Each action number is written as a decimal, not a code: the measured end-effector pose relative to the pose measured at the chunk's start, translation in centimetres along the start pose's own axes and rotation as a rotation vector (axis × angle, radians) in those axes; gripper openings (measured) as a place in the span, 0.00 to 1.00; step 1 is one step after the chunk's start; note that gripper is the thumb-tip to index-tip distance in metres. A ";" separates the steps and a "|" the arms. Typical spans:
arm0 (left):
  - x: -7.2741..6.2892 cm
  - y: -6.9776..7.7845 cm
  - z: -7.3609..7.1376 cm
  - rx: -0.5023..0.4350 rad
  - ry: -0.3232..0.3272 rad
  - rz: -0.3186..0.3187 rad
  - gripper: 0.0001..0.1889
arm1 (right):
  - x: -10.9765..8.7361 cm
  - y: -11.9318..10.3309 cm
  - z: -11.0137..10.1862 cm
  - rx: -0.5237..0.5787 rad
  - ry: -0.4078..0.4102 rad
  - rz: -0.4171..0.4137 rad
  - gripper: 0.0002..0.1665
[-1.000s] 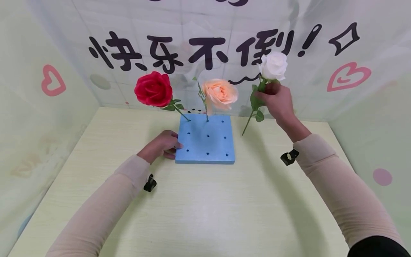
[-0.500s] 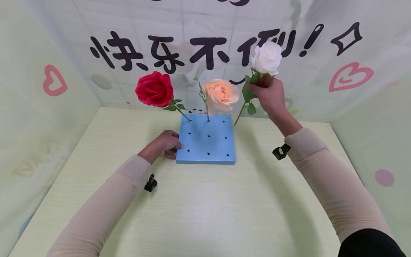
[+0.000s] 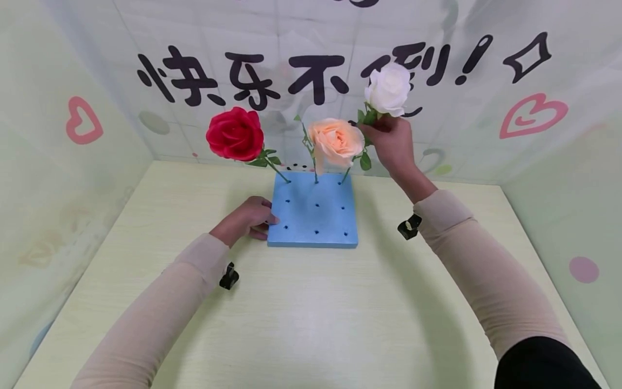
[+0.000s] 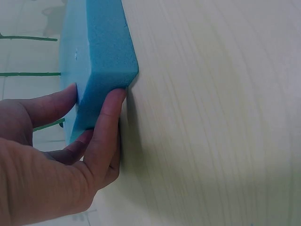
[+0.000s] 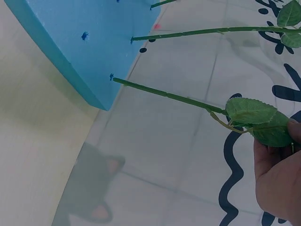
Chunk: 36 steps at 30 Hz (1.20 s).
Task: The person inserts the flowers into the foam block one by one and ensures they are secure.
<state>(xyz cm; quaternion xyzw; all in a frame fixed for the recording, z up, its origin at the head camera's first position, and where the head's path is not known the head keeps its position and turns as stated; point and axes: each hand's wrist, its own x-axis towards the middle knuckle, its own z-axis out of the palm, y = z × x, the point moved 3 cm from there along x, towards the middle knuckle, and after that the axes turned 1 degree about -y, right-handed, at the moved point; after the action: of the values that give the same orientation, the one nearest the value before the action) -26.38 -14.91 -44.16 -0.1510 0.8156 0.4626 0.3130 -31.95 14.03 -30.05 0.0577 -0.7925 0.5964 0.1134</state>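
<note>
My right hand [image 3: 394,143] pinches a white rose [image 3: 389,89] by its leafy stem, just below the bloom. In the right wrist view the lower end of its stem [image 5: 169,95] is right at the far right corner hole of a blue foam block [image 3: 301,216]. My left hand [image 3: 252,215] grips the block's left edge; in the left wrist view the thumb is at the top face and the fingers lie along the side. A red rose [image 3: 235,134] stands in the far left hole, leaning left. Beside it a peach rose [image 3: 336,139] stands in the far middle hole.
The block lies on a pale wooden table [image 3: 311,308]. Printed cloth [image 3: 272,32] with black lettering hangs close behind it, and more cloth walls flank both sides. The block's middle and near rows of holes hold no stems.
My right hand has carried the white rose left, bringing its stem end from beside the block to the far right corner hole. My left hand keeps its place on the block.
</note>
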 end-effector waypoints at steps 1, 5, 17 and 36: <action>0.0 0.0 0.0 -0.001 0.000 -0.001 0.30 | 0.0 0.0 0.2 0.003 -0.001 -0.005 0.21; 0.1 -0.1 0.0 -0.006 -0.002 0.000 0.30 | 0.1 0.2 0.6 -0.013 0.004 -0.017 0.22; -0.1 0.1 0.0 0.011 -0.003 -0.006 0.31 | 0.0 0.2 1.1 -0.102 0.033 -0.007 0.16; 0.0 0.0 0.0 -0.001 -0.011 0.009 0.31 | 0.0 1.1 2.8 -0.162 0.078 0.058 0.15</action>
<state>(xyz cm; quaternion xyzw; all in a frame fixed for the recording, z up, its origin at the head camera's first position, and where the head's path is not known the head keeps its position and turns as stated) -26.38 -14.94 -44.11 -0.1450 0.8143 0.4651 0.3156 -32.47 11.64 -31.79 0.0018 -0.8344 0.5353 0.1312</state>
